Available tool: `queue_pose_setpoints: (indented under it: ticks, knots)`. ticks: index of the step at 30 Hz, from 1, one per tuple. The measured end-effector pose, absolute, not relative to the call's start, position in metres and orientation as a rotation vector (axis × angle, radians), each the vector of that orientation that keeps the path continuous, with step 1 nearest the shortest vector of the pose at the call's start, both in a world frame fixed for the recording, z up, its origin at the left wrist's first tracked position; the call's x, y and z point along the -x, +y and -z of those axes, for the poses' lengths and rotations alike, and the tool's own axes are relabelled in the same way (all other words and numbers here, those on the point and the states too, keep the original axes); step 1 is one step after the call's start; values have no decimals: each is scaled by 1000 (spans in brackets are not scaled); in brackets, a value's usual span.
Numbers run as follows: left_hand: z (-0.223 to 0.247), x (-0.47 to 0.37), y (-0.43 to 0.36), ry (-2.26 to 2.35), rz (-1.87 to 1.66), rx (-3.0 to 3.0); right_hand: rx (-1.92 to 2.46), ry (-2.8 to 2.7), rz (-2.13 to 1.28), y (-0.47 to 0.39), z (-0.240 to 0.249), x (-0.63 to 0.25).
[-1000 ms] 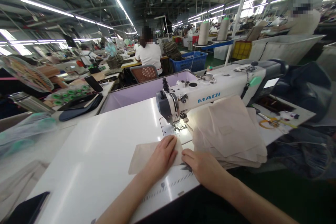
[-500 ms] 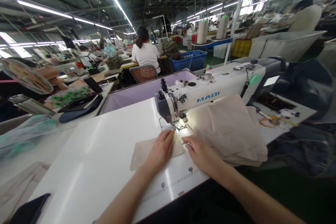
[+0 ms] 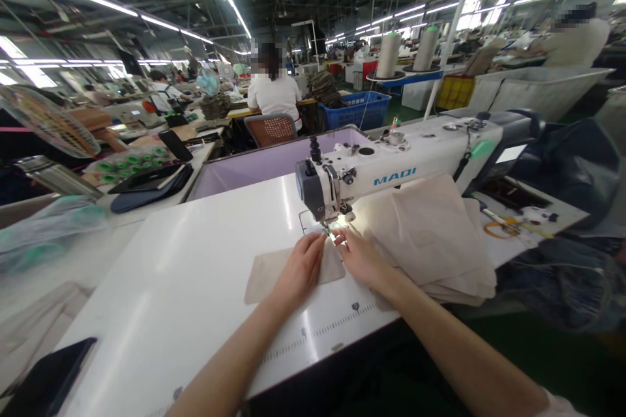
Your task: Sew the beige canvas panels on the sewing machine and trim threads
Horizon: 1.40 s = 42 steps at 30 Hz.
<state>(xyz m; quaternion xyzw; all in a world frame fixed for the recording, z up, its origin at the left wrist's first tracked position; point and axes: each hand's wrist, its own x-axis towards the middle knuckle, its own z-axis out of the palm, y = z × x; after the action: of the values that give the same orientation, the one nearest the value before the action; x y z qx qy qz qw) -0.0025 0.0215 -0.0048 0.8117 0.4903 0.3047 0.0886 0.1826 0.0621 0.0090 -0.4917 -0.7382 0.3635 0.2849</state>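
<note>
A small beige fabric piece (image 3: 268,273) lies flat on the white sewing table, its upper end at the presser foot (image 3: 328,227) of a white sewing machine (image 3: 362,172). My left hand (image 3: 304,262) rests on this fabric, fingers together and tips pressed at its edge close to the foot. Just right of the needle area, my right hand (image 3: 359,254) is closed in a pinch, its fingertips close to those of my left. A small thin metal tool seems to be in that pinch, mostly hidden by the fingers. Larger beige fabric panels (image 3: 425,241) lie stacked beside my right hand.
Scissors with orange handles (image 3: 501,228) lie right of the panels. A purple bin (image 3: 235,172) stands behind the table. Left are a dark phone (image 3: 56,374), a steel bottle (image 3: 59,179) and a fan (image 3: 51,124). A co-worker (image 3: 274,94) sits ahead, back turned.
My right hand has moved forward and left, up to the presser foot and close to my left fingertips. My left hand stays on the fabric. The view has shifted slightly.
</note>
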Motion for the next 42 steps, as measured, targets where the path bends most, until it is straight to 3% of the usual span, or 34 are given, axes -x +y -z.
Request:
queue_pose_setpoints:
  ticks: [24,32,36,42]
  knots:
    - [10,2,23,1540,-735,-2503,1485,-2229,-993,45,-28,-189]
    - [4,-2,21,1526,-675,-2688,1206,-2628,-411,19,-18,-205]
    - [-4,-8,15,1511,-492,-2743,1115,-2733,-293,6,-8,-211]
    - [-5,-13,21,1596,-486,-2671,1262,-2715,-276,9,-14,-203]
